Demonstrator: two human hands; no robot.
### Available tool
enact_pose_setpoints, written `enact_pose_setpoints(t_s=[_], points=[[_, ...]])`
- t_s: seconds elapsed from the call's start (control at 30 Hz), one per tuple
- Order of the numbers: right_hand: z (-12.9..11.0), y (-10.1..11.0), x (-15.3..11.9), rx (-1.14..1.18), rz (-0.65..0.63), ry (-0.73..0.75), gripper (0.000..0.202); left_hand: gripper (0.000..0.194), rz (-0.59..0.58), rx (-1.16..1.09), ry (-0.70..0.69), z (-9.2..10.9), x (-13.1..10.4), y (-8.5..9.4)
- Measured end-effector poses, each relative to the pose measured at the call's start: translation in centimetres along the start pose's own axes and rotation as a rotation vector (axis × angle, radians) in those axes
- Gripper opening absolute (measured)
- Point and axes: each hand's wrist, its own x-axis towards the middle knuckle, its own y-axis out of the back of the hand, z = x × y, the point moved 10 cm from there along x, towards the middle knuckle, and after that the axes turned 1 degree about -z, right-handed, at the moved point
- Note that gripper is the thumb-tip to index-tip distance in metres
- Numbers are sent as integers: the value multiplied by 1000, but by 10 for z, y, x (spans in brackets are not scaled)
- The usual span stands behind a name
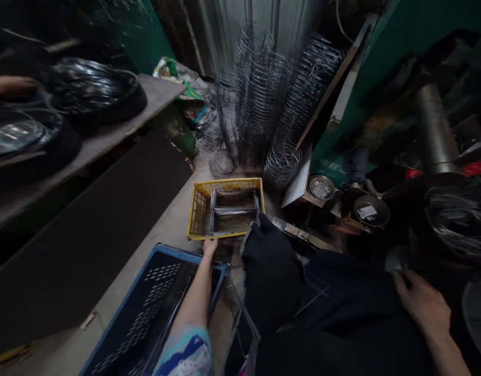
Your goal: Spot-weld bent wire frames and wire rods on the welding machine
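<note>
Left hand point(210, 245) reaches to 12 o'clock, fingers curled on the near rim of the yellow crate point(197, 209), which holds wire frames point(234, 209). Blue crate point(146, 308) sits at 7 o'clock. Right hand point(420, 303) rests flat and empty on the dark-clothed lap at 3 o'clock. Best to pull the rim straight and level so the frames don't shift.

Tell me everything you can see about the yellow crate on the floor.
The yellow crate is a shallow rectangular basket, plastic by its look, with perforated walls. It sits level on the floor beyond the blue crate and holds a few wire frames. The left hand reaches its near rim.
</note>
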Motion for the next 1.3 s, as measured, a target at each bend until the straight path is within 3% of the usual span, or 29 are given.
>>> enact_pose_setpoints(t_s=[0.07, 0.13, 0.27, 0.3, 0.37, 0.47, 0.57, 0.63, 0.87, 0.97, 1.07, 1.17, 1.3], points=[[-8, 4, -1, -34, 9, 21, 48, 26, -55, 61, 1, -8, -22, -7], [-20, 10, -3, -67, 25, 56, 45, 21, -131, 90, -49, -7, -60, -13], [-51, 19, -6, -88, 68, 155, 36, 21, -376, 119, -231, 24, -173, -23], [-63, 13, -10, -92, 44, 199, 34, 21, -435, 143, -324, 38, -205, -25], [-102, -11, -28, -62, -89, 421, 33, 20, -508, 177, -487, 62, -258, -25], [-164, -64, -83, -27, -379, 830, 46, 23, -558, 258, -647, 79, -304, -32], [-190, -96, -116, -27, -530, 962, 30, 15, -557, 347, -759, 88, -310, -41], [-194, -94, -114, 5, -494, 957, 23, 14, -607, 375, -822, 99, -306, -48], [-180, -13, -85, 91, -171, 887, 21, 21, -930, 390, -808, 160, -289, -63], [-162, -1, -81, 129, -85, 846, 23, 21, -952, 419, -833, 179, -288, -61], [-144, -23, -66, 114, -129, 754, 22, 21, -922, 445, -855, 185, -286, -56], [-145, -45, -53, 103, -193, 722, 21, 24, -944, 461, -819, 180, -280, -56], [-165, -33, -46, 120, -148, 770, 24, 28, -854, 393, -653, 173, -250, -53]])
